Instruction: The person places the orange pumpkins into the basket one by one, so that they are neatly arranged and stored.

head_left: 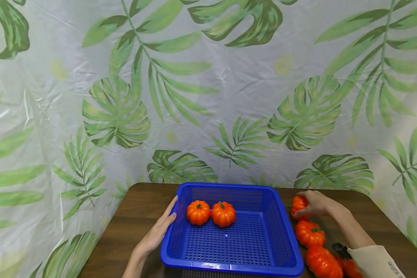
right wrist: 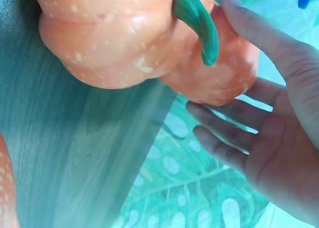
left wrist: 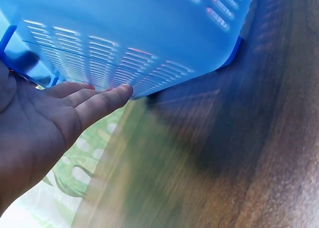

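Note:
A blue plastic basket (head_left: 229,264) holds two small orange pumpkins (head_left: 198,212) side by side at its back left. My left hand (head_left: 155,233) lies along the basket's left side with its fingers extended; the left wrist view shows the fingers (left wrist: 107,102) against the slotted wall (left wrist: 134,63). Right of the basket, my right hand (head_left: 317,204) grips the farthest pumpkin (head_left: 299,207), thumb on one side and fingers on the other. In the right wrist view this pumpkin (right wrist: 214,78) sits between thumb and fingers of the hand (right wrist: 279,133), behind a nearer pumpkin (right wrist: 114,43) with a green stem.
More pumpkins (head_left: 310,234) stand in a row along the basket's right side, toward the front edge. A dark object (head_left: 340,251) lies near the right forearm, partly hidden by the sleeve. Behind the wooden table (head_left: 125,216) hangs a leaf-patterned sheet (head_left: 229,96).

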Tool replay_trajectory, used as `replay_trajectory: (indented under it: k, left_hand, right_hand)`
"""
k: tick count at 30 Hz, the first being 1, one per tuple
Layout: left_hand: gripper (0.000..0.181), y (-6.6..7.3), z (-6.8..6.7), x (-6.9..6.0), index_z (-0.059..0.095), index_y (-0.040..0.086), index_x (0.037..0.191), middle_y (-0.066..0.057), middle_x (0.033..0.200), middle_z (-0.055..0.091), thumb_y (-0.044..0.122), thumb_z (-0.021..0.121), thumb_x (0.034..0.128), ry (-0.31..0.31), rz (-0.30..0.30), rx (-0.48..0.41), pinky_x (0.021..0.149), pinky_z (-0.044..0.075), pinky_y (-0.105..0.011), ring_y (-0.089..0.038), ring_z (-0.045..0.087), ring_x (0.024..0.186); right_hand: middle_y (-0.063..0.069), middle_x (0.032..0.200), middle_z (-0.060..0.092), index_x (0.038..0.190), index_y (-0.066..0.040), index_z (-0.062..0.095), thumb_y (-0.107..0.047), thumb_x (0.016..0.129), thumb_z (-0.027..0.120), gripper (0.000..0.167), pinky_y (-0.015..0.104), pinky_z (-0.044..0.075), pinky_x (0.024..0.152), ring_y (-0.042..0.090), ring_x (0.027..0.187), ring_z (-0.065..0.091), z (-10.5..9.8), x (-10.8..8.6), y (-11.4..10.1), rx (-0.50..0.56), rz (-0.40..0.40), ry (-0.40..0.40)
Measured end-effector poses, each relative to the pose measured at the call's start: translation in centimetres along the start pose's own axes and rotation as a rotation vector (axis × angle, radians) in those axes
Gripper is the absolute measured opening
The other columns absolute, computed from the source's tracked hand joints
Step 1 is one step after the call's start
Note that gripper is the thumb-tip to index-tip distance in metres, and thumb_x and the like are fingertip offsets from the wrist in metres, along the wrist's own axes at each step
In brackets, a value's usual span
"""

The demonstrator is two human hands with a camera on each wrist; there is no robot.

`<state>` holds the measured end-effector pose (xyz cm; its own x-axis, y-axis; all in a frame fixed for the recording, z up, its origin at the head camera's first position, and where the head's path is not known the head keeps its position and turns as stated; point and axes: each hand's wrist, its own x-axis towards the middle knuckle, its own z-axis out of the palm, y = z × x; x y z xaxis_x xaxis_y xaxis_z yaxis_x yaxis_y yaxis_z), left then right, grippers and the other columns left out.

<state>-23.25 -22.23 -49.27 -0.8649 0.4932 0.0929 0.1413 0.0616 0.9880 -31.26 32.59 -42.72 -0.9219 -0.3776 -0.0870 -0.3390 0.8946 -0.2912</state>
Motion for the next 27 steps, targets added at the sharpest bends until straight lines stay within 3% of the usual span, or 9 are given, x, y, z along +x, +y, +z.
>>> replay_trajectory:
  k: [6, 13, 16, 19, 22, 27]
  left_hand:
    - [0.060, 0.0, 0.0, -0.1, -0.006, 0.025, 0.168, -0.018, 0.174, 0.000, 0.033, 0.024, 0.1157, -0.002, -0.002, -0.008, 0.106, 0.046, -0.029, -0.050, 0.031, 0.148]
    - [0.061, 0.0, -0.1, 0.0, -0.006, 0.025, 0.168, -0.018, 0.174, 0.000, 0.033, 0.024, 0.1157, -0.007, -0.002, -0.014, 0.104, 0.047, -0.027, -0.051, 0.031, 0.147]
    - [0.061, 0.0, 0.0, -0.1, -0.006, 0.026, 0.168, -0.018, 0.175, -0.001, 0.034, 0.024, 0.1157, -0.006, -0.005, -0.017, 0.105, 0.047, -0.029, -0.051, 0.032, 0.147]
    - [0.061, 0.0, 0.0, -0.1, -0.006, 0.026, 0.168, -0.017, 0.175, -0.001, 0.034, 0.024, 0.1156, 0.001, -0.006, -0.011, 0.106, 0.046, -0.029, -0.050, 0.030, 0.149]
    - [0.061, 0.0, 0.0, -0.1, -0.005, 0.026, 0.168, -0.016, 0.175, -0.001, 0.033, 0.024, 0.1156, 0.008, -0.007, -0.004, 0.106, 0.045, -0.026, -0.049, 0.029, 0.150]
    - [0.060, 0.0, 0.0, 0.0, -0.005, 0.026, 0.168, -0.016, 0.175, 0.000, 0.033, 0.025, 0.1156, 0.017, -0.015, -0.008, 0.105, 0.045, -0.024, -0.050, 0.029, 0.150]
  right_hand:
    - [0.022, 0.111, 0.072, 0.128, 0.017, 0.061, -0.036, 0.077, 0.090, 0.080, 0.042, 0.055, 0.079, 0.034, 0.097, 0.067, 0.1, -0.2, 0.5, -0.001, -0.018, 0.049]
    - [0.011, 0.104, 0.074, 0.136, 0.015, 0.056, -0.036, 0.084, 0.086, 0.079, 0.028, 0.053, 0.070, 0.012, 0.083, 0.066, 0.0, -0.8, 0.3, 0.139, -0.065, 0.148]
    - [0.012, 0.106, 0.074, 0.139, 0.012, 0.055, -0.036, 0.087, 0.083, 0.076, 0.026, 0.053, 0.068, 0.009, 0.082, 0.065, -0.3, -1.1, -0.1, 0.165, -0.068, 0.212]
    - [0.019, 0.115, 0.073, 0.143, 0.009, 0.052, -0.038, 0.089, 0.082, 0.078, 0.027, 0.053, 0.071, 0.016, 0.090, 0.068, -0.9, -1.4, -0.8, 0.178, -0.056, 0.275]
    - [0.028, 0.128, 0.067, 0.146, 0.008, 0.050, -0.038, 0.090, 0.081, 0.079, 0.029, 0.056, 0.076, 0.032, 0.102, 0.070, -1.4, -1.6, -1.7, 0.209, -0.040, 0.331]
    - [0.032, 0.140, 0.057, 0.149, 0.006, 0.047, -0.037, 0.093, 0.078, 0.078, 0.044, 0.060, 0.085, 0.050, 0.118, 0.064, -2.0, -1.8, -3.5, 0.276, -0.028, 0.376]
